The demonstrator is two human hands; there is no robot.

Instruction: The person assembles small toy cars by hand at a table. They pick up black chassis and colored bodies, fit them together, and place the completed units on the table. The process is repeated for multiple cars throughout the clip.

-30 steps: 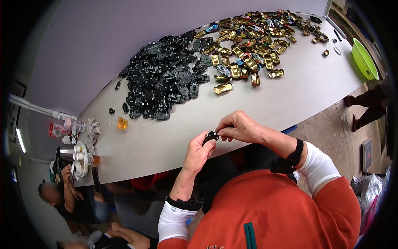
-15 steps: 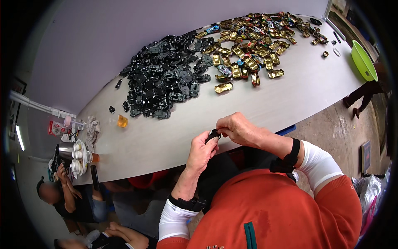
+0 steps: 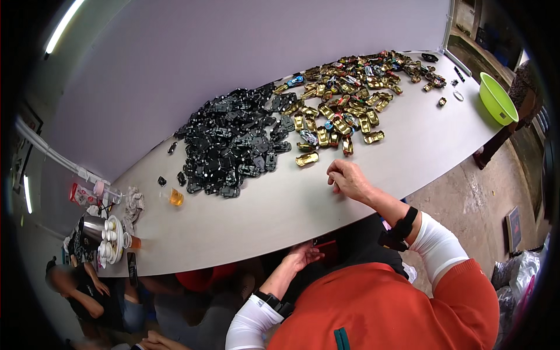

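The person's right hand (image 3: 350, 179) is over the bench (image 3: 251, 230), inward of its near edge, its grip released, fingers loosely bent. Nearest it lies one gold toy car (image 3: 307, 159), fronting the gold car pile (image 3: 356, 111) toward the far edge. Black car-shaped pieces (image 3: 230, 143) heap leftward. The left hand (image 3: 302, 256) is at the near edge; its grip cannot be told.

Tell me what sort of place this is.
Probably a small, informal workroom: a long table bears a heap of what look like black toy-car parts beside a heap of mostly gold toy cars, with a bright green basin at its right end.
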